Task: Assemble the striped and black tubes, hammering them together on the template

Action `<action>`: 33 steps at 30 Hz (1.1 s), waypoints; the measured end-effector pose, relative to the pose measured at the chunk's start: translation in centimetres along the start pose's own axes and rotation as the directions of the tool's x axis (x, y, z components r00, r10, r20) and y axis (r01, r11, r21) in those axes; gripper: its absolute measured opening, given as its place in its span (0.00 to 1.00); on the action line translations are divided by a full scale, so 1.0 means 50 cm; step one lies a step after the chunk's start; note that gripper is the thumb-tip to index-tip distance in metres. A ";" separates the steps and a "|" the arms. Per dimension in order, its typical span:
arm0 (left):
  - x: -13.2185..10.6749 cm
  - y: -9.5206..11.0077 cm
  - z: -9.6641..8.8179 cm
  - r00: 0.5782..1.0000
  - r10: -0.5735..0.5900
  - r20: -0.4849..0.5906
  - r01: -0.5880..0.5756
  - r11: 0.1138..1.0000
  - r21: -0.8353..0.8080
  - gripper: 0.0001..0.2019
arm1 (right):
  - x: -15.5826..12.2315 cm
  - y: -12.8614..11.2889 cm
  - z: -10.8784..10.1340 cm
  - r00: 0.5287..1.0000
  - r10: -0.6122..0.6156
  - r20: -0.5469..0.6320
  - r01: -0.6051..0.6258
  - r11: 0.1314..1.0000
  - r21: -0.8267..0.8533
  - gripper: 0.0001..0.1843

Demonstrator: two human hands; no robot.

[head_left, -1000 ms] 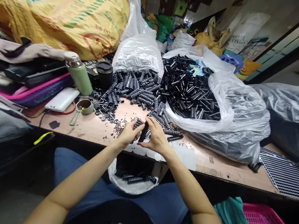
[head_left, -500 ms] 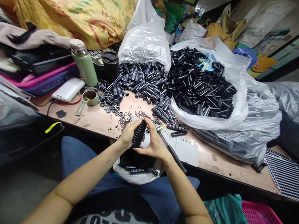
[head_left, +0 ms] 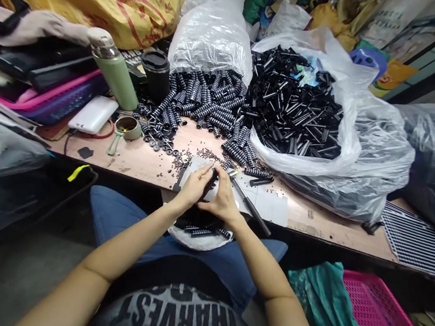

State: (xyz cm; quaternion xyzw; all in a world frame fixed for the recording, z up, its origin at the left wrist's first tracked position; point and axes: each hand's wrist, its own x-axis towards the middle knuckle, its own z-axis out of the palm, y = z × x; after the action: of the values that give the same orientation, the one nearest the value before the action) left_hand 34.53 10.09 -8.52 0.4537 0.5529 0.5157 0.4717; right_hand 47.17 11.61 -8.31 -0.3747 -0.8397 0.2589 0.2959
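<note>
Above the table's front edge, my left hand (head_left: 195, 185) and my right hand (head_left: 224, 200) are closed together around a black ribbed piece (head_left: 209, 185). Fingers cover most of it, and its patterned face is turned out of sight. Below my hands, a white bag (head_left: 199, 243) in my lap holds similar black pieces with white markings. A grey-white sheet (head_left: 278, 209) lies under and beside my hands. On it rests a long, slim tool with a dark handle (head_left: 253, 211), just right of my right hand. Tiny dark bits (head_left: 206, 154) are scattered beyond my fingertips.
Black-and-white patterned pieces (head_left: 197, 96) are heaped at the back. Right of them, an open plastic bag (head_left: 348, 156) bulges with black parts. A green flask (head_left: 115, 79), black cup (head_left: 155, 76), small metal cup (head_left: 128, 127) and white power bank (head_left: 93, 113) stand left.
The black piece has turned in my hands, so its white-marked face no longer shows. My fingers have closed in around it. The whole view has shifted slightly.
</note>
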 end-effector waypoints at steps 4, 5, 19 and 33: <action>-0.017 -0.061 0.017 0.937 0.315 0.150 -0.345 0.772 0.534 0.23 | -0.043 0.031 0.015 0.997 0.062 -0.055 -0.069 0.988 -0.141 0.47; -0.017 -0.076 0.018 0.911 0.347 0.223 -0.410 0.696 0.590 0.23 | -0.056 0.042 0.006 0.994 0.095 -0.061 -0.106 0.974 -0.199 0.44; 0.003 -0.090 -0.002 0.741 0.421 0.524 -0.613 0.104 0.783 0.19 | -0.193 0.014 -0.118 0.801 0.593 -0.084 -0.573 0.719 -0.394 0.20; -0.005 -0.126 0.051 0.731 0.376 0.570 -0.661 0.184 0.727 0.26 | -0.111 -0.083 -0.049 0.844 0.478 0.244 -0.319 0.812 -0.489 0.18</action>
State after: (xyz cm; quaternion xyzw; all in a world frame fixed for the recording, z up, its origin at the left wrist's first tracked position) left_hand 37.01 9.85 -14.86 0.8557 0.4795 0.1942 0.0093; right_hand 49.90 5.37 -5.56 -0.5477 -0.8153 0.1875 -0.0132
